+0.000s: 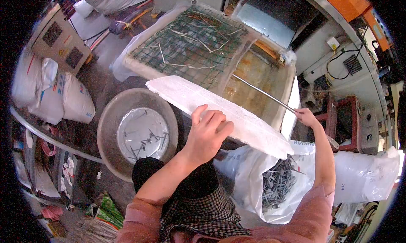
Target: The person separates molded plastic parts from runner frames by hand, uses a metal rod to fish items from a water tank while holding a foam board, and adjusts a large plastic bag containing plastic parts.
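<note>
My left hand (209, 131) is closed over the near edge of a long white foam board (220, 112), which is tilted across the front of a water tank (139, 67). My right hand (306, 116) grips the end of a thin metal rod (266, 93). The rod slants down to the left, its far tip at the tank's brownish, murky part. Green wire mesh (186, 42) with pale strips on it covers the tank's left part. Below the board's right end, an open white sack (249, 188) holds many thin grey pieces (277, 186).
A large round basin (105, 137) with several grey pieces in it stands at my left. Filled white sacks (78, 99) are beyond it, and another sack (363, 177) lies at the right. A grey machine (351, 69) and a red frame (347, 103) border the right side.
</note>
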Motion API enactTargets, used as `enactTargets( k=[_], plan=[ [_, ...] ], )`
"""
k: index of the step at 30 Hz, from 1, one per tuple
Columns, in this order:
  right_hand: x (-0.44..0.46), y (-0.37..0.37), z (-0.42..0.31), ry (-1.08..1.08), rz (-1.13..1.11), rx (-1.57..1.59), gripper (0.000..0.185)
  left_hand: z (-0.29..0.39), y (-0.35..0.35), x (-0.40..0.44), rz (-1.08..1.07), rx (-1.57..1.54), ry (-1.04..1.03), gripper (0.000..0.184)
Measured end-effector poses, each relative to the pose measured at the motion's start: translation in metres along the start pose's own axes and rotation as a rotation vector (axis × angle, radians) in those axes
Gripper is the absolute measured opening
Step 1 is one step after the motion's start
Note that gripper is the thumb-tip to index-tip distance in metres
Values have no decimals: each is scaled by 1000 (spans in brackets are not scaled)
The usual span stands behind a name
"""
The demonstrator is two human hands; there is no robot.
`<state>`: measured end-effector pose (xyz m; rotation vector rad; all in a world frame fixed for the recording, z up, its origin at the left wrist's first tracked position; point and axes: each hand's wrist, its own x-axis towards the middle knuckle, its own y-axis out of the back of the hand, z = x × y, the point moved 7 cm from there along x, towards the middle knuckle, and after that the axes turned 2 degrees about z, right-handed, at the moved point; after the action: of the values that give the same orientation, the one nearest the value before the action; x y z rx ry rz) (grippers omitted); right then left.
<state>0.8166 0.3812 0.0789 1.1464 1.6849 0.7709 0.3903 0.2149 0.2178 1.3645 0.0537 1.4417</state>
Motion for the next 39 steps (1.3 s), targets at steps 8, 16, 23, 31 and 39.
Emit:
enactTargets(
  k=[8,16,23,31,39],
  plan=[
    [42,-41,-13,-100,30,91,30,-6,-2,-4,-15,-7,23,13],
    [87,-71,-101,12,23,216,33,-9,-4,-6,-35,-21,-8,14],
    [96,-57,-78,148,126,36,31,-10,-3,-7,-26,-20,10,15],
    [28,-27,-28,-171,-98,62,34,-5,-4,-8,-14,-6,-34,17],
    [92,-80,-85,115,41,50,32,-12,-7,-11,-35,4,-15,15]
  ],
)
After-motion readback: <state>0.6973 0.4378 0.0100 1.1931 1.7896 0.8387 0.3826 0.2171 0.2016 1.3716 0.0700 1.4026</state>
